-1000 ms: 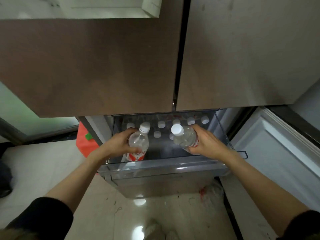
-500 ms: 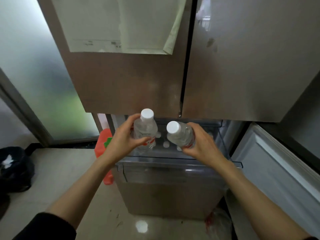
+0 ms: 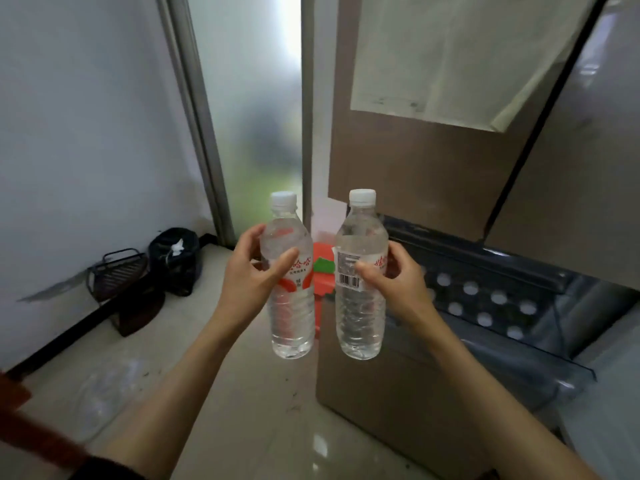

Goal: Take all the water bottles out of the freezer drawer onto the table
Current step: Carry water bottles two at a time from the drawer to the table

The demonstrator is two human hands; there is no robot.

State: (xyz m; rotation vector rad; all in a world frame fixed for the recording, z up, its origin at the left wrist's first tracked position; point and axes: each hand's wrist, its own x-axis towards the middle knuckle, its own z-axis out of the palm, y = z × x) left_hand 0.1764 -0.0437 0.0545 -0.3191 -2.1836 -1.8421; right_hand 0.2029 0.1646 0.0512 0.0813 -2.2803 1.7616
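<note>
My left hand (image 3: 251, 275) grips a clear water bottle (image 3: 290, 317) with a white cap and a red-and-white label, held upright in mid-air. My right hand (image 3: 394, 284) grips a second such bottle (image 3: 361, 317), also upright, its barcode facing me. Both bottles hang side by side in the middle of the view, left of the freezer drawer (image 3: 554, 362). The drawer stands pulled out at the right, and several white bottle caps (image 3: 485, 306) show inside it. No table top is plainly in view.
The brown fridge doors (image 3: 433, 174) rise behind the bottles, with a paper sheet (image 3: 450, 57) stuck on them. A red container (image 3: 323, 282) sits on the floor behind the bottles. A black bin (image 3: 176, 261) and a dark wire rack (image 3: 114, 275) stand by the left wall. A red-brown edge (image 3: 31, 434) crosses the lower left corner.
Both hands have lifted their bottles out of the drawer and carried them up and to the left. The view has swung left, so the drawer now lies at the right.
</note>
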